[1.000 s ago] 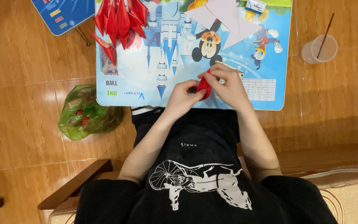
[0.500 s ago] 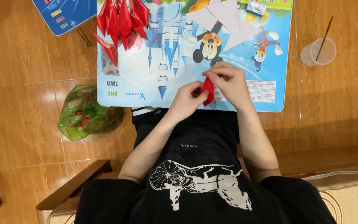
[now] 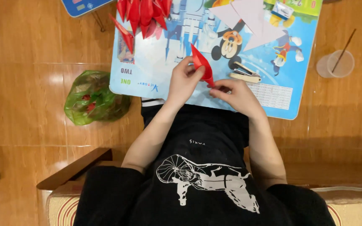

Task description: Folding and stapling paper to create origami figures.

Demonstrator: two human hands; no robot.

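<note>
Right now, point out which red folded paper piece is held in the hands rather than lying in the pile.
The red pointed piece pinched between the left hand and right hand near the board's middle; the other red pieces lie bunched at its far edge.

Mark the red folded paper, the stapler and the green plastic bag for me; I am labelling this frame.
red folded paper (image 3: 201, 63), head view, on its upper flat face.
stapler (image 3: 244, 74), head view, mid-body.
green plastic bag (image 3: 92, 102), head view, centre of the bag.

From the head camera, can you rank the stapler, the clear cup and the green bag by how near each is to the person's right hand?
Measured from the right hand, which pinches the red paper:
1. Stapler: on the mat, just beyond the hand.
2. Clear cup: on the floor, off the mat's right edge.
3. Green bag: on the floor, far off to the left, past the left hand.
</note>
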